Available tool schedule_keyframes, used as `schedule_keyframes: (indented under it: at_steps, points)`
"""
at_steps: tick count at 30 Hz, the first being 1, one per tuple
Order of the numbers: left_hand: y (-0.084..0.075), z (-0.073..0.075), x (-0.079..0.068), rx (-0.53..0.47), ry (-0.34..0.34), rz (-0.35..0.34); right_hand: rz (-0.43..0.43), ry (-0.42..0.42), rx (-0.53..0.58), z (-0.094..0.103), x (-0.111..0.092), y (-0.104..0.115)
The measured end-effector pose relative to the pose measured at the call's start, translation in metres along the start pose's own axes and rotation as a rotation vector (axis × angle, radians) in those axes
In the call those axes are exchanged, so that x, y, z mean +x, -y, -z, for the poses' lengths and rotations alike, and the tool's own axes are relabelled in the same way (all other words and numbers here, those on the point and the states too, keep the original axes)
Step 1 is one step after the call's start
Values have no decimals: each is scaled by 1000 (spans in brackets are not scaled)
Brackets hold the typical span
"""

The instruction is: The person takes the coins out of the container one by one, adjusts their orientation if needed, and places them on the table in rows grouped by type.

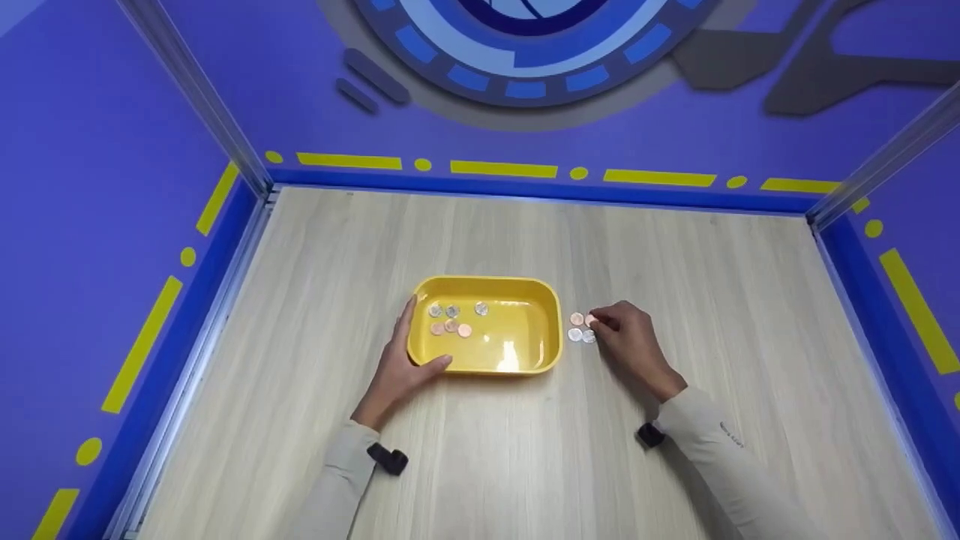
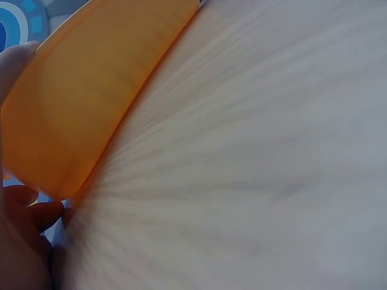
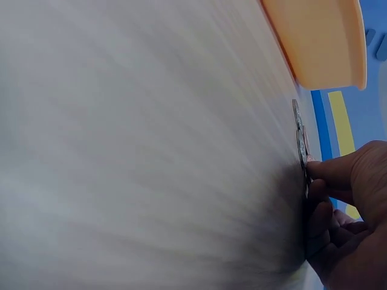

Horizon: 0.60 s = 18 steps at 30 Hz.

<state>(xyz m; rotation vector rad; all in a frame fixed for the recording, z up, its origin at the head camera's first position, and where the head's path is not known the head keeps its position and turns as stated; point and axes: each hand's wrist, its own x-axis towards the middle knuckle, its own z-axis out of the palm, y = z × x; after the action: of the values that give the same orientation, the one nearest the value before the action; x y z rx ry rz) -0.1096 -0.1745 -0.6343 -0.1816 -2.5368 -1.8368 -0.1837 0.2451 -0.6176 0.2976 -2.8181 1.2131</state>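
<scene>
A yellow plastic tray [image 1: 517, 330] stands on the table, three silver coins [image 1: 481, 308] and three copper coins [image 1: 465, 330] lying on the left part of its floor. My left hand [image 1: 397, 367] grips the tray's left end, thumb over the near rim and fingers along the left wall. Just right of the tray lies a small cluster: a copper coin [image 1: 577, 319], two silver coins [image 1: 574, 334] and another copper coin [image 1: 591, 319] under my right fingertips. My right hand [image 1: 631, 339] pinches at that last coin, thumb and forefinger together low over the table, partly covering it.
The pale wood-grain table [image 1: 495, 450] has blue-purple panels [image 1: 480, 142] with yellow dashes along its back and sides. Metal rails edge it. A black strap camera [image 1: 388, 458] sits on the left wrist, another [image 1: 649, 435] on the right.
</scene>
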Motion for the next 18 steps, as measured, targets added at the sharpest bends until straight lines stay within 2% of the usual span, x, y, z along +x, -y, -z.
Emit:
schedule_keyframes:
  at_steps: [10, 18]
  points:
    - [1, -1, 1, -16, 0, -14, 3, 19, -4, 4, 1, 4]
    - [2, 0, 1, -23, -2, -14, 59, 10, 49, 15, 9, 29]
